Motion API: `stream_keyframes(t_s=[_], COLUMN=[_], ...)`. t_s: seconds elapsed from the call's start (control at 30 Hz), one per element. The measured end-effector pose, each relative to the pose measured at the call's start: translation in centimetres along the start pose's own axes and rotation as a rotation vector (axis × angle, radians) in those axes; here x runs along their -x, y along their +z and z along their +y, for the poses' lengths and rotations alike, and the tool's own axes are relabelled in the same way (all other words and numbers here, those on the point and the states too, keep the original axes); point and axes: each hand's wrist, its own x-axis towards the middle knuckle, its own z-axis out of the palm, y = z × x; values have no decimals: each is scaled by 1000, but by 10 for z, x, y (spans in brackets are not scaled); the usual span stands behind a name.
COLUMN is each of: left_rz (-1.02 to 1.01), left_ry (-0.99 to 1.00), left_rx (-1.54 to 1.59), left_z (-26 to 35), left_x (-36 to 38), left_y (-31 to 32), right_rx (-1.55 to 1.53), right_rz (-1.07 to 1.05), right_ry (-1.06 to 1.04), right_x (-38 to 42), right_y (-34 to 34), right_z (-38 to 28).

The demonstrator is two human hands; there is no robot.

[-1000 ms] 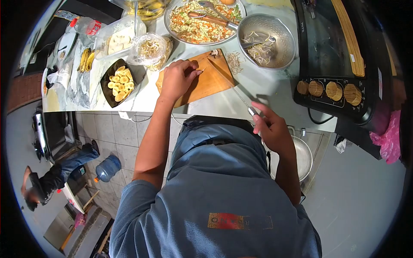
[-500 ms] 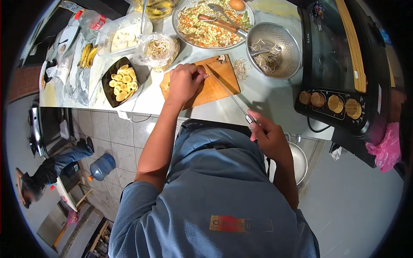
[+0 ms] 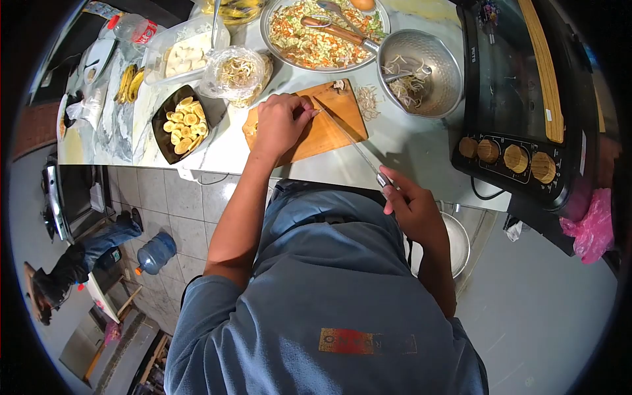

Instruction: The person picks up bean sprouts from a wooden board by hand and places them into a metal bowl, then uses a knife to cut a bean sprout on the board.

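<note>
My right hand (image 3: 409, 203) is closed round the handle of a long thin knife (image 3: 347, 136), whose blade slants up and left over the wooden cutting board (image 3: 329, 137). At the board, my left hand (image 3: 284, 124) has its fingers pinched together near the blade; whatever is between them is too small to make out. A small pale piece (image 3: 340, 85) lies at the board's upper edge, and bean sprouts (image 3: 367, 103) are scattered just right of it. Above my left hand is a plastic bag of sprouts (image 3: 238, 74).
A metal pot (image 3: 447, 82) with sprouts and a large tray (image 3: 268, 41) of chopped vegetables stand behind the board. Left are a dark bowl (image 3: 163, 141) of sliced bananas and a plastic container (image 3: 156, 71). A toaster oven (image 3: 510, 99) is right. Another person (image 3: 72, 263) is far left.
The view has shifted slightly. Both hands and the knife keep nearly the same places at the board. The other person at the far left has changed posture a little.
</note>
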Motion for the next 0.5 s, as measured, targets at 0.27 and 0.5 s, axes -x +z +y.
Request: stream_keyframes(t_s=[0.27,0.5], left_rz=[8,-20], left_ry=[36,44], left_rx=[-43,-76], left_z=[3,5], left_x=[-1,-2], left_y=[-2,-5], right_rx=[11,69], right_rz=[17,15], right_ry=[16,132], right_x=[2,2], right_y=[1,3], right_z=[-3,-16])
